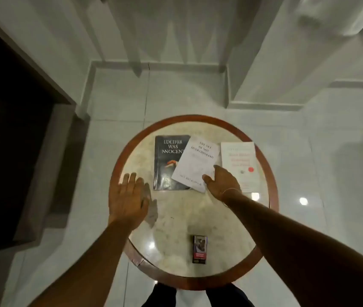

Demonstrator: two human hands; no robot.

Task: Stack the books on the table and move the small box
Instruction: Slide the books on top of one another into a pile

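Three books lie on the far half of a round marble table [176,213]. A dark book [167,160] is at the left. A white book [195,162] lies tilted across its right edge. Another white book with red lettering [239,162] sits flat at the right. My right hand [221,180] grips the near right corner of the tilted white book, thumb on its cover. My left hand [129,198] hovers flat with fingers apart over the table's left rim, holding nothing. A small dark box [200,249] stands near the table's front edge.
The table has a wooden rim [118,160] and stands on a glossy white tiled floor [320,173]. A dark cabinet [10,129] is at the left. White curtains and a wall base lie beyond the table. My legs show under the front edge.
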